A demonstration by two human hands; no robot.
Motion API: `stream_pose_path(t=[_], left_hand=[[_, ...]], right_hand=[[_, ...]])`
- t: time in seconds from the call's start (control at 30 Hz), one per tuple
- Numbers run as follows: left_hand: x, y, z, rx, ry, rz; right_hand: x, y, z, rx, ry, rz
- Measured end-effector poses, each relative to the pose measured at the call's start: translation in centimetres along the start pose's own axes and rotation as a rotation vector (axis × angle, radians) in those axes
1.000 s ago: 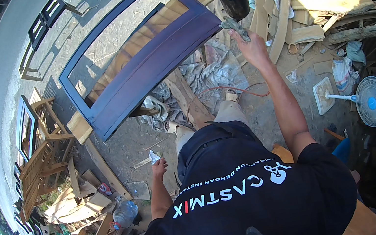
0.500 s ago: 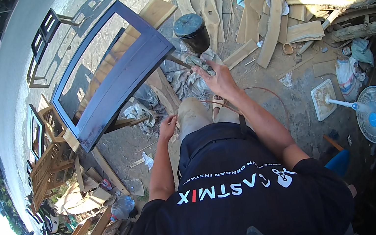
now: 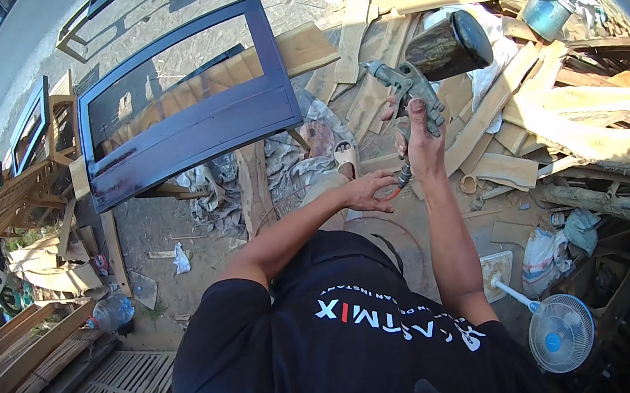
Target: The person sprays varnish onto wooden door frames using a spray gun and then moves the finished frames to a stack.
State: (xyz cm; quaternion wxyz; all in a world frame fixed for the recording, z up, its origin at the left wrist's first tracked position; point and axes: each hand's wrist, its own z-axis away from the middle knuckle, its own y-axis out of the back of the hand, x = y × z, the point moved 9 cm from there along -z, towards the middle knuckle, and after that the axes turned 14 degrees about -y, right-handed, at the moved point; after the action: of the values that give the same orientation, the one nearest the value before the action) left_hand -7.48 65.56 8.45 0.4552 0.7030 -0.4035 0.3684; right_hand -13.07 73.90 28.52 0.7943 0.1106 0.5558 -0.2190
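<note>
Spray gun [image 3: 420,89], upper right of centre, partly hidden by right hand [image 3: 425,146] closed round it; grey, stained, cup [image 3: 448,47] dark, tilted. Left hand [image 3: 369,191] loosely spread at hose [image 3: 392,193]; hold unclear.

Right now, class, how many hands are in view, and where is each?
2. The left hand is by the orange hose, below the spray gun; whether it grips the hose is unclear. The right hand is around the gun. Neither is fully hidden.

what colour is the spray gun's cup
The cup is nearly black; best seen in the head view.
</note>
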Motion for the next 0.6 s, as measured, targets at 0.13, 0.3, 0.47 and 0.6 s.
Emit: stream_pose_path(t=[0.13, 0.3, 0.47, 0.6], left_hand=[[-7.9, 0.4, -1.5, -0.298, 0.450, 0.068], [-19.5, 6.9, 7.0, 0.069, 0.634, -0.112], [-21.1, 9.8, 11.3, 0.204, 0.907, -0.127], [-20.4, 11.7, 8.8, 0.409, 1.056, -0.084]], right_hand=[[-7.0, 0.7, -6.9, -0.055, 0.132, -0.012], [-13.4, 5.2, -16.6, -0.068, 0.170, 0.128], [-15.1, 8.4, -25.8, -0.031, 0.124, 0.248], [-15.8, 8.8, -33.6, 0.061, 0.148, 0.261]])
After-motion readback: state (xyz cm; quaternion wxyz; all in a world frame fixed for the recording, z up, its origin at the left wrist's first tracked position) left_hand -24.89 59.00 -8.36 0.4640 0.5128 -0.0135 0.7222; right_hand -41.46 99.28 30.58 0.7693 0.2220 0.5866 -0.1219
